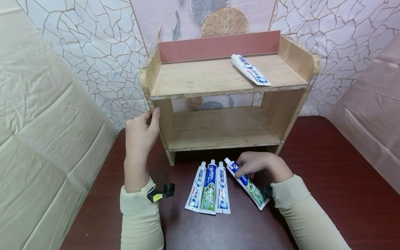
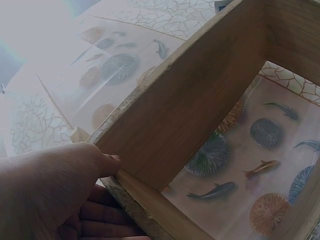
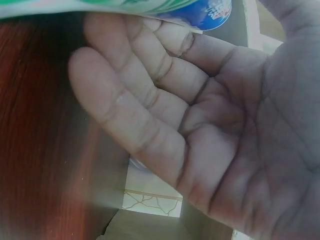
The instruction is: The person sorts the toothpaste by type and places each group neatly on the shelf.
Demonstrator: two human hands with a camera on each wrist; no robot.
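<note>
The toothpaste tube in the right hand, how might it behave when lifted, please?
The toothpaste tube probably won't roll freely, given its wide, flat end. Its fuller cap end may feel heavier, and its smooth surface could slip from the right hand.

Staged tabletop booth: a creased beige sheet (image 1: 50, 146) at left and a pinkish sheet (image 1: 372, 93) at right flank a printed backdrop (image 1: 103, 45) of crack-pattern and fish motifs, enclosing a dark red-brown table (image 1: 322, 149); glare in the left-wrist view leaves the wider room uncertain.
</note>
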